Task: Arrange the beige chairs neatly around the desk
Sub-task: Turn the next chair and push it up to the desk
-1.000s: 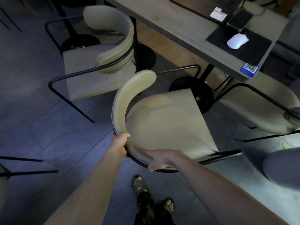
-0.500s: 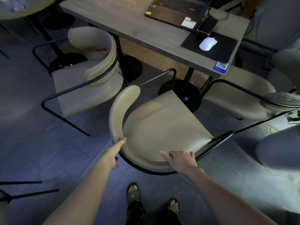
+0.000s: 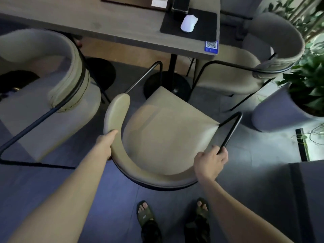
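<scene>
A beige chair [image 3: 168,134] with a curved backrest and thin black metal frame stands right below me, its seat facing the grey desk [image 3: 108,27]. My left hand [image 3: 105,144] grips the left side of the curved backrest. My right hand [image 3: 211,161] is closed around the black frame at the right end of the backrest. A second beige chair [image 3: 50,95] stands to the left, turned sideways to the desk. A third beige chair [image 3: 233,74] is at the right, its seat partly under the desk corner.
On the desk lie a laptop [image 3: 133,1], a phone [image 3: 180,4] and a white mouse [image 3: 189,22] on a black pad. The desk's black round base [image 3: 166,85] stands just ahead of the chair. A potted plant [image 3: 305,88] stands at the right. My sandalled feet are on the tiled floor.
My right hand slid from the backrest's rear to the black frame on its right end. The left hand closed on the backrest's left side. The view moved closer to the desk.
</scene>
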Available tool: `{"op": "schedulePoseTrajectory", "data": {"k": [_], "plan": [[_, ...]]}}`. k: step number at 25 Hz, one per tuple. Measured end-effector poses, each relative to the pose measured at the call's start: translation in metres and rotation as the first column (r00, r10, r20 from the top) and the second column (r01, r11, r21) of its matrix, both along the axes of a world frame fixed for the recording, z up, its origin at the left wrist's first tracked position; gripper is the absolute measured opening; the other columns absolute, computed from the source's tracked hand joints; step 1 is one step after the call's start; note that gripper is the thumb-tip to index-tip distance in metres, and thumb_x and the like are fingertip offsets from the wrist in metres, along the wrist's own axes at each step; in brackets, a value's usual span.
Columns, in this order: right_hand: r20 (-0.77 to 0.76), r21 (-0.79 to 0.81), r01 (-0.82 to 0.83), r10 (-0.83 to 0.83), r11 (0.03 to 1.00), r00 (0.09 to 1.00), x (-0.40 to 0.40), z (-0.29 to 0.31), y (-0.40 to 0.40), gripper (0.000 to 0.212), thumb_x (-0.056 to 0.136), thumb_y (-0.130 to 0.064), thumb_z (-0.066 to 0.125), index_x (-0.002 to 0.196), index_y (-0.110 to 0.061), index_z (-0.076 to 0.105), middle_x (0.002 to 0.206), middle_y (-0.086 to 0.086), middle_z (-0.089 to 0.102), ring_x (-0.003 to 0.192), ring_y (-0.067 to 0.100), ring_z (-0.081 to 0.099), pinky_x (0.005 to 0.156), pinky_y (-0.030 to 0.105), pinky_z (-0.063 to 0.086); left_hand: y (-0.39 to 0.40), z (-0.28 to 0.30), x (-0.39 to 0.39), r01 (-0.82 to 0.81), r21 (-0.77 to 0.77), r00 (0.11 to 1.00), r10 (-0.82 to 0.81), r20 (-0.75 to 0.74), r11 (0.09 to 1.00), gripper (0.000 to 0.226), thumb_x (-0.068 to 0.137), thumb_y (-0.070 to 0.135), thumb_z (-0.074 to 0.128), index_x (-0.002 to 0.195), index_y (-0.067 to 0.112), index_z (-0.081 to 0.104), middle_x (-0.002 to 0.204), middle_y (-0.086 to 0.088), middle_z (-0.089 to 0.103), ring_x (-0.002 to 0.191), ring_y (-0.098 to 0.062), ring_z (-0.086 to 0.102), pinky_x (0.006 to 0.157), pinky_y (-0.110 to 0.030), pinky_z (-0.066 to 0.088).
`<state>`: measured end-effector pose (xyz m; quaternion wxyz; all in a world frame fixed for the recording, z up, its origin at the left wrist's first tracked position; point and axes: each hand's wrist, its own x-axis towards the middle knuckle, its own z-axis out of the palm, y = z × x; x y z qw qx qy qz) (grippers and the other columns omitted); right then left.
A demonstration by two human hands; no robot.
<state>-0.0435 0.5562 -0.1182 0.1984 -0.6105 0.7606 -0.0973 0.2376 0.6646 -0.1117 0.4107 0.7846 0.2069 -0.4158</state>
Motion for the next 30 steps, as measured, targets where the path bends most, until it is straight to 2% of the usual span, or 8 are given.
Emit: {"op": "schedulePoseTrajectory", "data": {"k": [2,5,10,13,18,23,27,30], "plan": [[0.128,0.062,0.236,-0.243,0.97,0.962,0.005,0.002,-0.001,0.057,0.092,-0.008,0.054,0.146,-0.007,0.036,0.16,0.017,0.021,0.148,0.034,0.017,0.111,0.049,0.031,-0.008,-0.003,0.012,0.026,-0.017,0.998,-0.025,0.063,1.0,0.071,0.081,0.041,0.071,0.138,0.005,0.048,0.131,-0.013,0.058,0.113,-0.031,0.058,0.078,-0.036,0.044],[0.24,0.242,0.469,-0.521,0.849,0.819,0.01,0.011,0.004,0.066,0.095,-0.015,0.055,0.153,-0.008,0.024,0.159,0.017,0.026,0.14,0.038,0.034,0.11,0.048,0.031,-0.013,-0.005,0.019,0.085,-0.02,0.989,-0.082,0.123,0.996,0.071,0.081,0.036,0.074,0.139,0.005,0.048,0.132,-0.013,0.057,0.115,-0.032,0.057,0.087,-0.038,0.047],[0.264,0.396,0.555,-0.669,0.732,0.694,0.003,0.012,-0.001,0.05,0.09,-0.023,0.058,0.134,-0.003,0.045,0.131,0.018,0.053,0.112,0.039,0.056,0.094,0.044,0.045,-0.008,-0.01,0.017,0.057,-0.073,0.994,-0.05,0.1,0.996,0.066,0.082,0.04,0.072,0.137,0.01,0.051,0.126,-0.014,0.06,0.109,-0.033,0.059,0.087,-0.04,0.05],[0.26,0.42,0.495,-0.624,0.76,0.737,0.0,0.01,-0.001,0.036,0.092,-0.025,0.053,0.12,-0.003,0.054,0.105,0.015,0.06,0.089,0.033,0.054,0.087,0.041,0.051,-0.005,-0.012,0.018,0.029,-0.105,0.994,-0.017,0.108,0.994,0.065,0.083,0.042,0.071,0.137,0.01,0.052,0.126,-0.014,0.061,0.108,-0.033,0.06,0.088,-0.04,0.051],[0.272,0.329,0.379,-0.472,0.865,0.839,0.009,0.008,-0.011,0.037,0.099,-0.032,0.05,0.123,-0.004,0.056,0.112,0.017,0.065,0.095,0.032,0.058,0.079,0.034,0.039,0.011,-0.018,0.013,-0.013,-0.037,0.982,0.02,0.188,0.999,0.062,0.088,0.042,0.066,0.138,0.008,0.049,0.13,-0.014,0.058,0.114,-0.033,0.059,0.087,-0.036,0.047],[0.278,0.337,0.292,-0.391,0.895,0.878,0.022,0.009,-0.025,0.031,0.099,-0.03,0.049,0.119,-0.008,0.056,0.107,0.014,0.065,0.09,0.03,0.055,0.08,0.033,0.04,0.034,-0.019,0.008,-0.095,0.028,0.977,0.087,0.195,0.995,0.065,0.087,0.045,0.064,0.138,0.007,0.048,0.134,-0.014,0.056,0.116,-0.032,0.058,0.087,-0.035,0.046],[0.272,0.321,0.226,-0.318,0.92,0.908,0.023,0.007,-0.035,0.032,0.099,-0.031,0.048,0.119,-0.008,0.056,0.112,0.013,0.065,0.102,0.033,0.061,0.085,0.035,0.043,0.039,-0.025,0.005,-0.143,0.015,0.975,0.138,0.173,0.99,0.067,0.085,0.049,0.066,0.136,0.009,0.05,0.131,-0.013,0.058,0.114,-0.032,0.059,0.089,-0.037,0.048],[0.267,0.295,0.18,-0.262,0.938,0.927,0.023,0.006,-0.052,0.033,0.1,-0.032,0.047,0.12,-0.007,0.055,0.11,0.011,0.064,0.095,0.03,0.057,0.081,0.033,0.04,0.035,-0.029,0.003,-0.181,0.003,0.975,0.179,0.133,0.983,0.07,0.08,0.054,0.068,0.132,0.009,0.053,0.127,-0.013,0.06,0.11,-0.031,0.061,0.093,-0.041,0.05]]}}
